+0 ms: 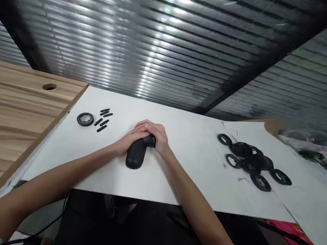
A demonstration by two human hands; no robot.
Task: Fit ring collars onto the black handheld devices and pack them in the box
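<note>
Both hands clamped on! The left hand (pixel 130 141) and right hand (pixel 157 134) wrap the top of a stubby matte-black rounded handle (pixel 136 154), held low against the white worktop (pixel 189 160). Out left, a black toothed ring (pixel 85 119) sits beside short black strips (pixel 102 120); far right, a heap of black rings (pixel 245 160).

Bare arms reaching in now: L arm (pixel 56 173) coming low from near left, R arm (pixel 194 190) steep from near right, meeting centre. R hand (pixel 157 134) stacked over L hand (pixel 130 141), both curled tight, wrists angled in.
</note>
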